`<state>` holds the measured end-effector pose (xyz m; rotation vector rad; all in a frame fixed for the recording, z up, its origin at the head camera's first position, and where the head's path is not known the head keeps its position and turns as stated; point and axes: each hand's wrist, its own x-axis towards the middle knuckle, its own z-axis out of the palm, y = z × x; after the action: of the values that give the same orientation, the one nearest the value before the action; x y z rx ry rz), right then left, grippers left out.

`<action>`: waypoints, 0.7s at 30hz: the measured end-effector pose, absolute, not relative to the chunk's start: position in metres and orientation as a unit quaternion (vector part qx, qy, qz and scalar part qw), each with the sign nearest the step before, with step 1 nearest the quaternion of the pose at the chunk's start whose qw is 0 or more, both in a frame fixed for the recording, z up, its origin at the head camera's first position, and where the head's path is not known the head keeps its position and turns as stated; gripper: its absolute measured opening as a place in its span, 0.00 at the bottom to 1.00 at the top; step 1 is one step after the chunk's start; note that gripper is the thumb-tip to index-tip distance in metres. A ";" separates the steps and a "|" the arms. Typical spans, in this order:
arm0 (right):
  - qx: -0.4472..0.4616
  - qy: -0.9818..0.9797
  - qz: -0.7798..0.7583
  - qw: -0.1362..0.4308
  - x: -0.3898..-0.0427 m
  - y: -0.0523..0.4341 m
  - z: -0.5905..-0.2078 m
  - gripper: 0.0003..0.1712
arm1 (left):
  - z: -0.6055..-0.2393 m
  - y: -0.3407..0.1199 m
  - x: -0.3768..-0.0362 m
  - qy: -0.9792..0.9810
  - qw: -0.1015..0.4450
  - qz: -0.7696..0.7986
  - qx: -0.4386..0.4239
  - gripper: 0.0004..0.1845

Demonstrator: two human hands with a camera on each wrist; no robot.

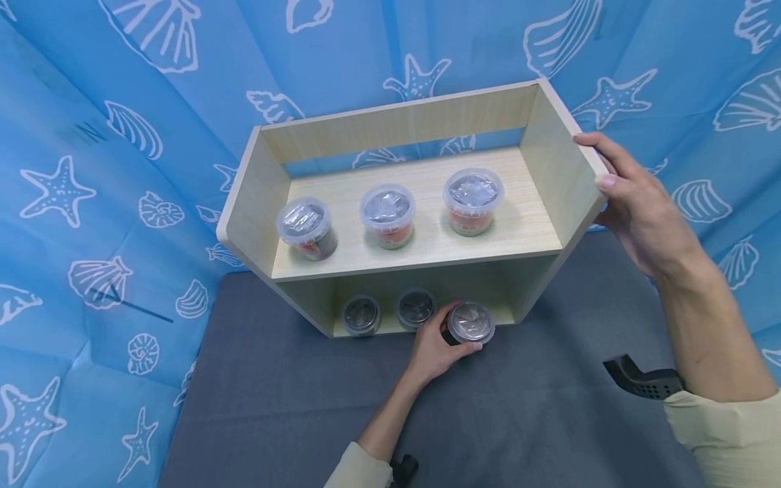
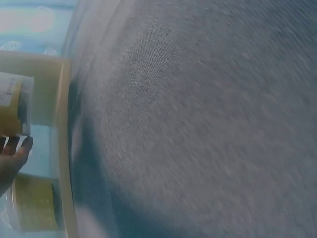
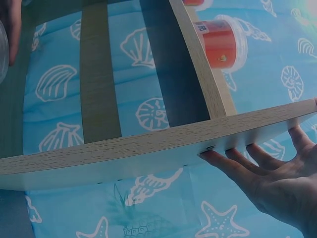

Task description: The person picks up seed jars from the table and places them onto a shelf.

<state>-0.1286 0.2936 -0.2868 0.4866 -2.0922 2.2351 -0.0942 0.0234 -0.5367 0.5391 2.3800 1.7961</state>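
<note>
My left hand point(image 1: 434, 349) grips a small lidded plastic tub point(image 1: 472, 321) at the front right of the lower shelf. In the left wrist view, fingertips touch that tub point(image 2: 11, 111), which has a yellow body and a white label. Whether its base touches the shelf is hidden. Out at the right, my right hand point(image 1: 649, 210) holds the side panel of the pale wooden shelf unit point(image 1: 558, 152), thumb on its edge. The right wrist view shows the fingers of the right hand point(image 3: 282, 183) spread against the panel's outer face.
Two more tubs stand on the lower shelf, a left one point(image 1: 361, 316) and a middle one point(image 1: 416, 307). Three tubs with reddish bodies line the upper shelf: left point(image 1: 305, 227), middle point(image 1: 388, 215), right point(image 1: 472, 201). Grey cloth point(image 1: 293, 407) lies below; a blue shell-patterned curtain point(image 1: 122, 224) hangs behind.
</note>
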 end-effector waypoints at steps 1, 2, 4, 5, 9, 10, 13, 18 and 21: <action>0.157 -0.674 0.721 0.020 -0.128 0.294 -0.287 0.31 | -0.536 0.025 -0.095 0.788 0.053 0.587 0.175 0.43; 0.156 -0.674 0.721 0.020 -0.128 0.294 -0.287 0.31 | -0.536 0.026 -0.096 0.790 0.050 0.585 0.174 0.43; 0.157 -0.674 0.722 0.020 -0.128 0.294 -0.287 0.31 | -0.536 0.029 -0.097 0.794 0.046 0.582 0.171 0.43; 0.157 -0.674 0.722 0.019 -0.128 0.294 -0.287 0.31 | -0.537 0.030 -0.098 0.796 0.042 0.580 0.171 0.43; 0.155 -0.673 0.723 0.022 -0.129 0.294 -0.287 0.31 | -0.539 0.039 -0.102 0.797 0.032 0.579 0.168 0.43; 0.155 -0.673 0.723 0.024 -0.129 0.295 -0.287 0.31 | -0.540 0.041 -0.102 0.796 0.031 0.581 0.168 0.43; 0.154 -0.673 0.723 0.025 -0.129 0.294 -0.287 0.30 | -0.542 0.048 -0.103 0.792 0.024 0.587 0.162 0.44; 0.154 -0.677 0.720 0.024 -0.129 0.292 -0.287 0.31 | -0.548 0.057 -0.106 0.788 0.014 0.598 0.145 0.44; 0.154 -0.677 0.720 0.024 -0.129 0.292 -0.286 0.31 | -0.549 0.061 -0.108 0.791 0.013 0.597 0.136 0.45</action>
<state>-0.1286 0.2916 -0.2864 0.4766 -2.0939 2.2266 -0.1077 0.0609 -0.5495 0.4229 2.4635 1.8594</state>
